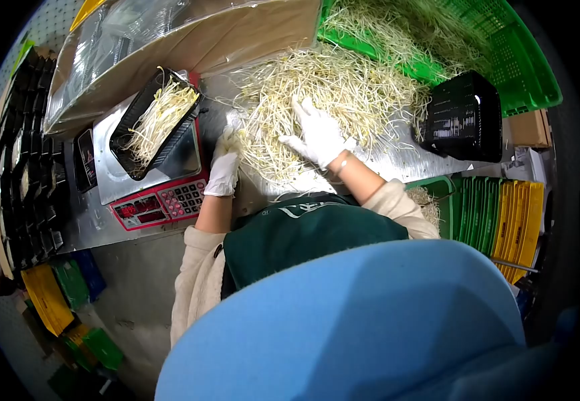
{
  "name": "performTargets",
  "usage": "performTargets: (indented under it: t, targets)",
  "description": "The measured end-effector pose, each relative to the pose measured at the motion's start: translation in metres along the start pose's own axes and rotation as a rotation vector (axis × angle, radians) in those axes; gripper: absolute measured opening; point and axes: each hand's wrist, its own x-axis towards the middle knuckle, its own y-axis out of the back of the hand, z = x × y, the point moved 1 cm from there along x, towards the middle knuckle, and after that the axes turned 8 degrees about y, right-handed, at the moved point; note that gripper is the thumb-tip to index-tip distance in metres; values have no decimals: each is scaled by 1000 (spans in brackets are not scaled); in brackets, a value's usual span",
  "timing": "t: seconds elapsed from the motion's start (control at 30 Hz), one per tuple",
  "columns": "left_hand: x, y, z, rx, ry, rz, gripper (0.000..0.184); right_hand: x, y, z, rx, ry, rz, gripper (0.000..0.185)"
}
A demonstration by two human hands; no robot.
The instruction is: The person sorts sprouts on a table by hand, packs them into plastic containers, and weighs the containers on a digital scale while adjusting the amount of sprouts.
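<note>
Sprout pile [363, 100]: on the metal surface [403, 166], centre, reaching toward the far edge. Right hand [316, 137], white-gloved: fingers apart, palm down over the pile's near side; the flat spread suits loose, tangled strands. Left hand [224, 164], also gloved: at the pile's left margin, between sprouts and scale [183, 200]; fingers partly hidden, cannot tell whether apart or closed on strands.

Scale: near left part of surface, keypad toward the near edge, presumably for easy reading. 1 black tray [127, 127] rests on its plate, slanted, sprouts inside; its load thus bears on the scale. Display digits illegible.

Green crate [520, 67]: far right corner, sprouts inside, rim beside the pile, likely keeping them within reach. 1 black container [465, 120]: toward right edge, beside the pile.
</note>
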Motion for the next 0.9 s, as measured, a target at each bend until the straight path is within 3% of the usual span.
performTargets:
  t: [0.1, 0.13, 0.2, 0.23, 0.27, 0.33, 0.4, 0.43, 0.5, 0.57, 0.63, 0.67, 0.7, 0.77, 0.8, 0.9]
  targets:
    - [-3, 7, 3, 51, -3, 14, 44, 16, -8, 38, 45, -65, -129, 52]
    - [-3, 9, 4, 56, 17, 45, 43, 24, 14, 56, 148, -126, -308, 43]
    - [9, 23, -6, 139, 8, 28, 43, 11, 18, 99, 289, -171, -104, 44]
    - [14, 27, -11, 222, -3, 10, 43, 9, 28, 108, 304, -305, -225, 46]
    - [9, 19, -1, 219, 0, 9, 43, 2, 18, 121, 326, -285, -222, 47]
    - [-15, -21, 47, 736, 387, -7, 55, -3, 14, 117, 311, -252, -146, 51]
    - [-21, -42, 31, 816, 172, 8, 71, -2, 15, 85, 160, -144, 24, 61]
    - [-28, -51, 16, 622, -229, 28, 80, -1, 14, 70, 116, -106, 53, 72]
    - [-37, -61, 6, 971, -537, -33, 99, -2, 16, 35, -30, 0, -12, 80]
    - [-40, -62, 4, 1287, -441, 24, 92, -1, 11, 41, -56, 82, -26, 82]
    - [-25, -44, -11, 843, -519, -68, 91, 7, 25, 57, -119, -121, -234, 78]
    - [-15, -23, -13, 800, -435, -66, 80, 6, 27, 63, -78, -104, -60, 68]
    - [-11, -18, -14, 799, -431, -62, 80, 13, 29, 60, -76, -100, -65, 68]
    - [-5, -13, -13, 25, -207, -166, 90, 33, 34, 43, 176, -225, -257, 61]
    - [-9, -14, -9, -30, -175, -110, 89, 36, 22, 29, 187, -162, -200, 55]
    - [-27, -25, 9, -134, -98, -100, 90, 63, 19, -33, 212, -382, -604, 81]
